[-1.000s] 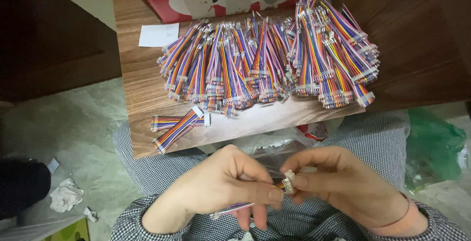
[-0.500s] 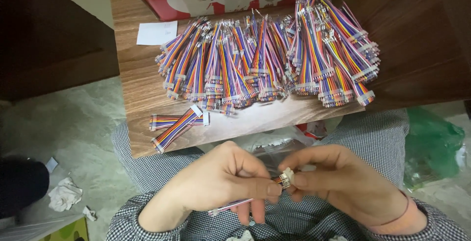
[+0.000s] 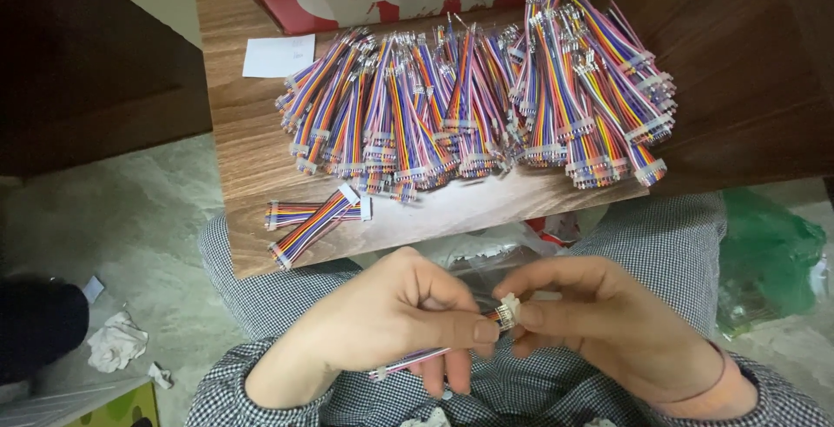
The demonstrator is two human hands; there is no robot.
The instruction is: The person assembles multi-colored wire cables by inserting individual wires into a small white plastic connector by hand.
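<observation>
the left hand (image 3: 395,323) and the right hand (image 3: 608,327) meet over the lap, each grip pressed together on the same thing: a short flat ribbon cable of many-coloured wires with a small white plastic connector (image 3: 506,310) at its end. the left thumb and forefinger pinch the wires just behind the connector, while the right fingertips close on the connector itself, which seems to steady the small part. the loose tail of the cable trails out below the left palm. crinkled clear plastic bag (image 3: 486,253) lies on the checked trousers just beyond the hands. farther off, the brown wood-grain table (image 3: 239,145) carries a broad heap of bundled rainbow ribbon cables (image 3: 486,105), two finished ones (image 3: 313,218) set apart near its left edge, and a white paper slip (image 3: 278,55).
</observation>
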